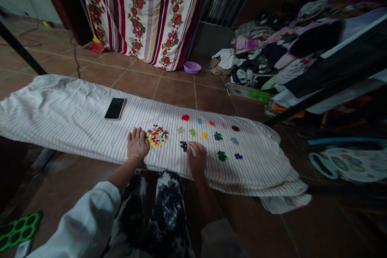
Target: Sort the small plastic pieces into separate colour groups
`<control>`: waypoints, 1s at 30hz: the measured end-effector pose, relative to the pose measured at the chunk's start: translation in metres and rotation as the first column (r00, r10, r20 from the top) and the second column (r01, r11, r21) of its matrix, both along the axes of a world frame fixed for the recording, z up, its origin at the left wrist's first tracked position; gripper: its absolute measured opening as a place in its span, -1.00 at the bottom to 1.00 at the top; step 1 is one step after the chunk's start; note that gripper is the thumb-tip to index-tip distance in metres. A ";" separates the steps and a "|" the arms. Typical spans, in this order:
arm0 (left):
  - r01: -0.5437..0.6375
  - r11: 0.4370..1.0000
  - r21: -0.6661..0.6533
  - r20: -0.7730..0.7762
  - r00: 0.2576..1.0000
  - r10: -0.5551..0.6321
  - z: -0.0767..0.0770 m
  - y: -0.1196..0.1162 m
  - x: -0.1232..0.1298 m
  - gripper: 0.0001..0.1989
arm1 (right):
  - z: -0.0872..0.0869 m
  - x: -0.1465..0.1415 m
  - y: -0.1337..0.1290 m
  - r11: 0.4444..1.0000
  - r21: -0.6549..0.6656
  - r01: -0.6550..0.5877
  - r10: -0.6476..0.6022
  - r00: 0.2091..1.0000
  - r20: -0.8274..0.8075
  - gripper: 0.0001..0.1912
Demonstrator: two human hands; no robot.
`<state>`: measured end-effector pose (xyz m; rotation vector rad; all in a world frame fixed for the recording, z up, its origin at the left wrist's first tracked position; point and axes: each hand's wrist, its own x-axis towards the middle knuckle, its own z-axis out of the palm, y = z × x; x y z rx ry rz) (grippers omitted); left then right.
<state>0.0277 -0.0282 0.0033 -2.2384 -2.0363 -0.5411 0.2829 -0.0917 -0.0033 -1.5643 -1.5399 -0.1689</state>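
mixed heap of tiny multicoloured pieces (156, 135), sorted single-colour clusters (204, 135) beside it

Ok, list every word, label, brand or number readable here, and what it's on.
Nothing is legible. The smartphone has a dark screen; the small coloured pieces are too small to show markings; the patterned white object at right is too blurred to read.
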 end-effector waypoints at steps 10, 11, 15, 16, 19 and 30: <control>0.002 1.000 0.011 -0.001 1.000 -0.002 -0.002 0.001 0.001 -0.64 | 0.014 -0.072 0.042 0.922 -0.368 -0.116 0.156 0.985 0.079 -0.76; 0.002 1.000 0.010 0.006 1.000 -0.002 -0.002 0.001 0.001 -0.64 | 0.015 -0.074 0.046 0.912 -0.396 -0.105 0.155 0.983 0.095 -0.76; -0.001 1.000 0.003 0.026 1.000 0.001 -0.002 0.000 0.001 -0.63 | 0.017 -0.077 0.058 0.886 -0.457 -0.082 0.159 0.979 0.131 -0.77; -0.001 1.000 0.003 0.024 1.000 0.001 -0.001 0.000 0.001 -0.63 | 0.018 -0.077 0.060 0.883 -0.462 -0.081 0.161 0.977 0.138 -0.77; 0.002 1.000 0.003 0.010 1.000 -0.002 -0.001 0.000 0.001 -0.62 | 0.020 -0.078 0.064 0.879 -0.468 -0.087 0.179 0.972 0.156 -0.79; -0.003 1.000 -0.005 0.025 1.000 0.003 0.000 0.000 0.001 -0.62 | 0.025 -0.081 0.066 0.855 -0.514 -0.073 0.196 0.962 0.189 -0.85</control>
